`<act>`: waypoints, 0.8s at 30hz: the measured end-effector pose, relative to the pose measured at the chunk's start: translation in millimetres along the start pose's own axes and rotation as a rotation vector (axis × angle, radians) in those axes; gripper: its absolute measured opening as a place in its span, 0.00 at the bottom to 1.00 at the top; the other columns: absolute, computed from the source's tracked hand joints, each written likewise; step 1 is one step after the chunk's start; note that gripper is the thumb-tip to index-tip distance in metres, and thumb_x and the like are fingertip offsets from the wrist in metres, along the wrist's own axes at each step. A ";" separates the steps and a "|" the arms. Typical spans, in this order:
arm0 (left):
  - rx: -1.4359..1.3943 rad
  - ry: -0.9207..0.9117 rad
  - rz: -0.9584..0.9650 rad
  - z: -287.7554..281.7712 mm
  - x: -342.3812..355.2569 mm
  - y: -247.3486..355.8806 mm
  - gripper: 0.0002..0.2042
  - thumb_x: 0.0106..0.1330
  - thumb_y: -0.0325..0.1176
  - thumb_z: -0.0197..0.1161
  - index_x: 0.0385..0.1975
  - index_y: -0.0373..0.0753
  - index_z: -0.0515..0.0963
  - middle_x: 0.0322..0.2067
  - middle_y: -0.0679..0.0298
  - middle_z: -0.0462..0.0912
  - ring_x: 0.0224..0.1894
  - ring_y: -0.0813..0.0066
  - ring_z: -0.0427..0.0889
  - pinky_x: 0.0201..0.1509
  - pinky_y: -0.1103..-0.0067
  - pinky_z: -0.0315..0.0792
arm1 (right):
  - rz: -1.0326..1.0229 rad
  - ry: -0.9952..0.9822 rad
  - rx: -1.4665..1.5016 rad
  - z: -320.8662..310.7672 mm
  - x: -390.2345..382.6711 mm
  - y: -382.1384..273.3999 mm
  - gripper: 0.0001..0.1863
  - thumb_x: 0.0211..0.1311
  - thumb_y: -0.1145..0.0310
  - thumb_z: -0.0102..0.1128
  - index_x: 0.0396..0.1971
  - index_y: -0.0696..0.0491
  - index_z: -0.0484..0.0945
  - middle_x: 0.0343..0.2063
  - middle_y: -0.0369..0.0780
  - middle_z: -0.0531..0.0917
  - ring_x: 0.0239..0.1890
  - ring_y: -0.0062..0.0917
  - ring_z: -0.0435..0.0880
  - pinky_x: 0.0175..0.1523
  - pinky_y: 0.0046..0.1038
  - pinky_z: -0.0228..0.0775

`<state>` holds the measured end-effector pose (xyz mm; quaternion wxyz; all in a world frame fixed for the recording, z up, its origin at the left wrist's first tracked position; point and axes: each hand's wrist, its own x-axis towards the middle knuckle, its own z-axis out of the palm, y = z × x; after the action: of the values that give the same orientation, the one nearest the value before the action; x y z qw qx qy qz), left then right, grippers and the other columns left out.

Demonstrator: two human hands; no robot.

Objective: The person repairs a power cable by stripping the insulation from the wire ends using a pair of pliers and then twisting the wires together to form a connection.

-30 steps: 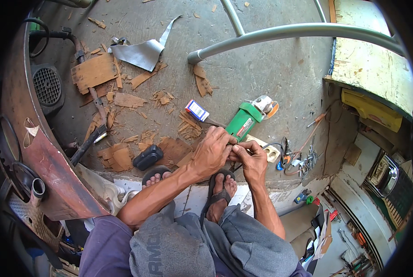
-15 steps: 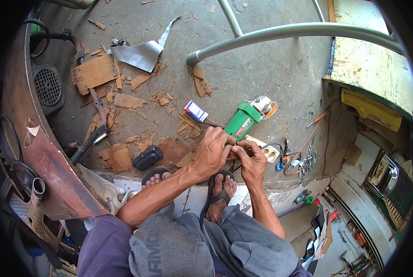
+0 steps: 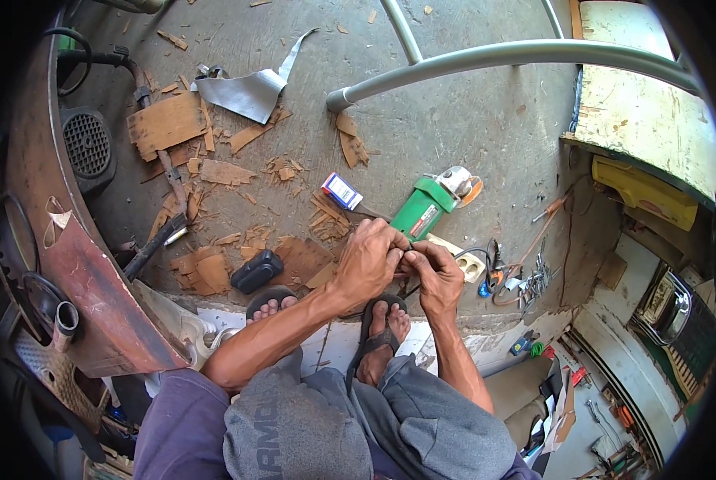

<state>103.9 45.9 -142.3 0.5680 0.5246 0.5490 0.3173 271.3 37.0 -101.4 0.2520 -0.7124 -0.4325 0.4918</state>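
My left hand (image 3: 367, 260) and my right hand (image 3: 436, 280) meet above my feet, fingertips pinched together. Between them is a small dark piece (image 3: 409, 247) that looks like the end of a thin cable; the fingers mostly cover it. Just beyond the fingertips a green angle grinder (image 3: 419, 213) lies on the floor, its orange-brown disc (image 3: 473, 192) pointing away to the right. A cream socket strip (image 3: 471, 266) lies partly behind my right hand. Left of the grinder is a small white, blue and red box (image 3: 342, 192).
A black case (image 3: 257, 272) lies among broken wood pieces (image 3: 166, 126) on the left. Farther off are a silver sheet scrap (image 3: 246, 96) and a grey tubular frame (image 3: 486, 58). A rusty red panel (image 3: 106, 296) stands near left. Wires and small metal bits (image 3: 534, 280) lie right.
Both hands stay pinched together at almost the same spot, with only slight finger movement. The whole view has shifted very slightly.
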 end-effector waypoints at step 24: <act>-0.132 0.013 -0.100 -10.2 -1.4 0.2 0.09 0.63 0.28 0.65 0.41 0.34 0.81 0.37 0.55 0.82 0.44 0.56 0.80 0.50 0.65 0.74 | -0.264 0.012 -0.441 4.7 0.4 -25.0 0.08 0.59 0.71 0.73 0.37 0.58 0.86 0.28 0.41 0.85 0.29 0.26 0.83 0.36 0.27 0.74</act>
<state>93.9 47.2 -140.1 0.6128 0.4560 0.5562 0.3275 257.8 49.5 -83.8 0.1551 -0.6904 -0.6171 0.3442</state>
